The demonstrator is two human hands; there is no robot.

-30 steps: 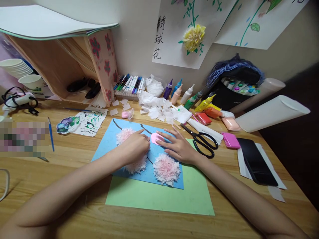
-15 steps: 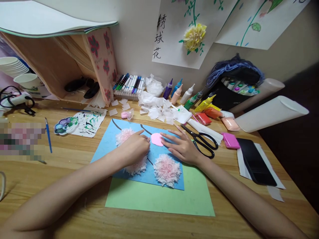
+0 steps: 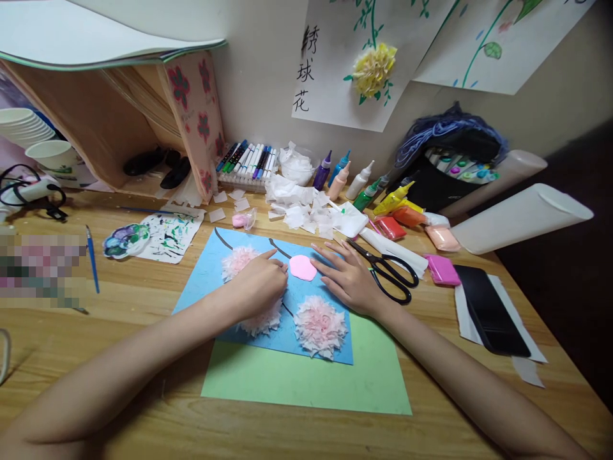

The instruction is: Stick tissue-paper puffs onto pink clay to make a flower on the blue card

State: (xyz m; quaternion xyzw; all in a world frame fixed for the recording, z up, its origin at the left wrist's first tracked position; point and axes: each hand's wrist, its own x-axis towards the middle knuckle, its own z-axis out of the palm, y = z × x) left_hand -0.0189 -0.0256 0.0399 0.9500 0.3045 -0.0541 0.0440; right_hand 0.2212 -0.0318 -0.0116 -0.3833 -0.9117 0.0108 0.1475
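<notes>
A flat, rounded piece of pink clay [image 3: 302, 268] lies on the blue sheet [image 3: 201, 275], at the lower end of a dark painted stem. At its left edge is my left hand [image 3: 262, 281], fingers curled in and tips hidden. Whatever they may hold does not show. My right hand [image 3: 348, 279] rests flat with fingers spread, fingertips beside the clay's right edge. Pale pink ruffled paper flowers sit on the sheet: one lower right [image 3: 320, 326], one upper left [image 3: 238, 260], and one partly covered by my left hand [image 3: 261, 319].
Under the blue sheet lies a green sheet [image 3: 306, 383]. Black-handled scissors [image 3: 393, 271] touch the area right of my right hand. Behind are white paper squares [image 3: 306, 214], paint bottles [image 3: 360, 180] and clay packets [image 3: 390, 228]. A phone [image 3: 486, 310] lies far right, a paintbrush [image 3: 92, 262] left.
My right fingers have drawn back slightly to the right off the pink clay, so more of its edge shows. My left hand has stayed in place.
</notes>
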